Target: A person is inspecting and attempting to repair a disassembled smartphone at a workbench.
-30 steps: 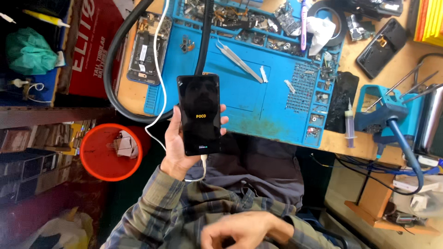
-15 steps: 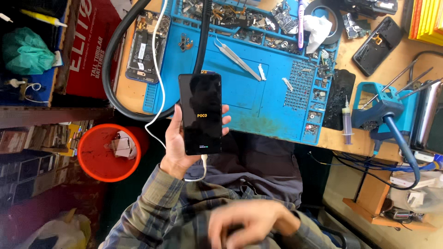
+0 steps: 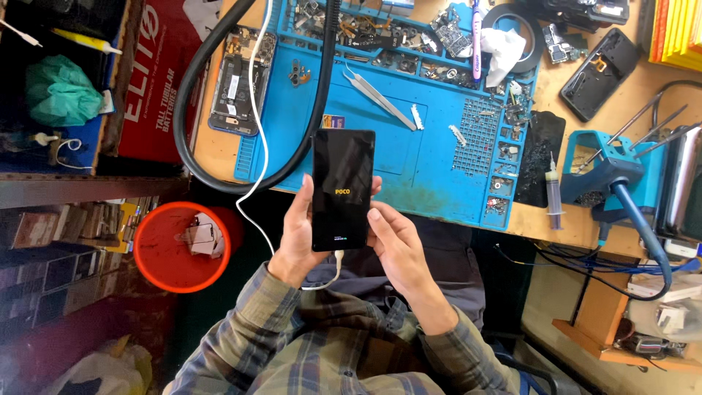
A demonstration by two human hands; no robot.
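1. Smartphone [image 3: 342, 192]: a black phone with a dark screen and a small yellow mark at its middle, held upright in front of the person's lap, just below the near edge of the table [image 3: 556, 219].
2. Left hand [image 3: 298, 238] wraps the phone from the left side and behind, fingers curled round its edges, gripping it firmly.
3. Right hand [image 3: 395, 245] rests against the phone's right edge, fingers loosely bent, thumb touching the lower right side of the screen.
4. White cable [image 3: 257, 110] runs from the phone's bottom end, loops under the left hand and climbs across the table.
5. Blue work mat [image 3: 431, 168] lies on the table just beyond the phone, its top trays crowded with small parts.
6. Tweezers [image 3: 376, 102] lie slantwise on the mat, well apart from the hands.
7. Black hose [image 3: 191, 88] curves over the mat's left part.
8. Opened phone body [image 3: 238, 84] lies left of the mat.
9. Red bucket [image 3: 155, 249] stands on the floor, left of the left hand.
10. Syringe [image 3: 553, 194] lies at the mat's right edge.
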